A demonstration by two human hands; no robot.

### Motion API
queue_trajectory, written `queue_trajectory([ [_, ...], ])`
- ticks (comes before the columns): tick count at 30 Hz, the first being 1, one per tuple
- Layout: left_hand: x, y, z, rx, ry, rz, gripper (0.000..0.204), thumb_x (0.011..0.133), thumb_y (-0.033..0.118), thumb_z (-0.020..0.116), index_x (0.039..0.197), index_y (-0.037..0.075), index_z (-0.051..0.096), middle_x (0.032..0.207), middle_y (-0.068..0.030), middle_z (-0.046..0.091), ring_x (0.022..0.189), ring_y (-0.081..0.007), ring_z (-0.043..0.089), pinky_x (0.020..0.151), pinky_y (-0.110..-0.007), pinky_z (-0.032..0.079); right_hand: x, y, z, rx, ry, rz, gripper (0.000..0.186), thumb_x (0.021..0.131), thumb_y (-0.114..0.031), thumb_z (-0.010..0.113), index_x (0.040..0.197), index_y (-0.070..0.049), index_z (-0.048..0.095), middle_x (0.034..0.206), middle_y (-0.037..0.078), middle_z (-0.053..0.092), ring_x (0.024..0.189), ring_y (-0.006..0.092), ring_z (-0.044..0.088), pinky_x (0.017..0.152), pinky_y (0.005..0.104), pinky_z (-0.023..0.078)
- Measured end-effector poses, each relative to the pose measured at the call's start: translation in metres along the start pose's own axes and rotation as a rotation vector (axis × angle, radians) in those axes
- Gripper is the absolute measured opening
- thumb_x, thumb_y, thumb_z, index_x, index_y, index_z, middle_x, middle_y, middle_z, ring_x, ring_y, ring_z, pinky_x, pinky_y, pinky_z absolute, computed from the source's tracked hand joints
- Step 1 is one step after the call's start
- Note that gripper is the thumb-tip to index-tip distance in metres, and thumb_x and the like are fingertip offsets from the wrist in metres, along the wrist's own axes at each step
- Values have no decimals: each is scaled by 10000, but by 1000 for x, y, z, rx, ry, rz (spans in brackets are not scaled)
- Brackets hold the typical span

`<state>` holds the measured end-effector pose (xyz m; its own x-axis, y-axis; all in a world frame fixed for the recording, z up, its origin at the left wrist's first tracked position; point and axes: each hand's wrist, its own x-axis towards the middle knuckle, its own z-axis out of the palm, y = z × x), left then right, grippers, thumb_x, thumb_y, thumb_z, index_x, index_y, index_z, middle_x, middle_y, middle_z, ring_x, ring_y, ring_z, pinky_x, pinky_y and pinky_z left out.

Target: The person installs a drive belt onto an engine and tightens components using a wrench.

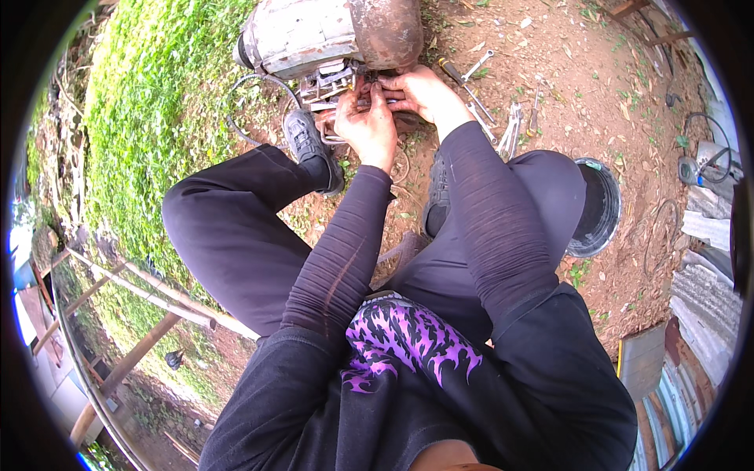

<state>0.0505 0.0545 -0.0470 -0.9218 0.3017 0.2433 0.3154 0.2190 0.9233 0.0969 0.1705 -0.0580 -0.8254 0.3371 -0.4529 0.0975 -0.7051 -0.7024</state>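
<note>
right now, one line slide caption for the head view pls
Seated on bare dirt, a person works both hands, left hand and right hand, on a rusty small engine, wrenches scattered nearby.

The left hand [369, 122] and right hand [420, 90] crowd together over the metal fittings of the rusty engine [330, 35], and their fingers [375, 93] cover the very part they work on, so whatever small piece lies between them cannot be made out. The engine's far end is cut off by the picture's upper rim. The right knee hides part of the black bucket [601, 208]. The wrenches [510, 125] scattered on the dirt are too small to tell apart by size or type. Corrugated metal sheets [707, 306] run out of the frame at the right edge, bent by the lens.
</note>
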Motion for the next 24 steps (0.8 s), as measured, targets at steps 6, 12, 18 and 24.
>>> queue_trajectory([
  [6, 6, 1, -7, 167, -60, 224, 174, 835, 61, 737, 993, -9, 749, 938, -149, 689, 885, -257, 678, 815, -330, 517, 5, 6, -5, 16, 4, -18, 341, 916, -67, 614, 1232, 53, 573, 1116, 146, 673, 993, 256, 679, 802, 370, 595],
  [12, 8, 5, -9, 139, -84, 247, 134, 825, 78, 743, 927, -7, 756, 908, -152, 700, 838, -243, 683, 783, -337, 522, 1, 3, -2, -4, 15, 12, 294, 930, -65, 588, 1215, 6, 582, 1077, 102, 682, 955, 204, 671, 770, 352, 580],
  [18, 9, 17, -8, 116, -59, 187, 136, 802, 75, 747, 908, -9, 757, 844, -151, 716, 779, -242, 689, 754, -336, 530, 4, 3, -4, 119, 2, 40, 309, 919, -91, 611, 1204, 28, 586, 1091, 125, 672, 945, 229, 679, 787, 363, 582],
  [24, 11, 9, -11, 112, -78, 213, 122, 819, 75, 738, 898, -17, 754, 828, -143, 719, 752, -216, 686, 747, -321, 527, 1, 2, 1, 84, 0, -8, 409, 888, -135, 679, 1231, 61, 573, 1095, 145, 671, 946, 263, 689, 779, 377, 601],
])
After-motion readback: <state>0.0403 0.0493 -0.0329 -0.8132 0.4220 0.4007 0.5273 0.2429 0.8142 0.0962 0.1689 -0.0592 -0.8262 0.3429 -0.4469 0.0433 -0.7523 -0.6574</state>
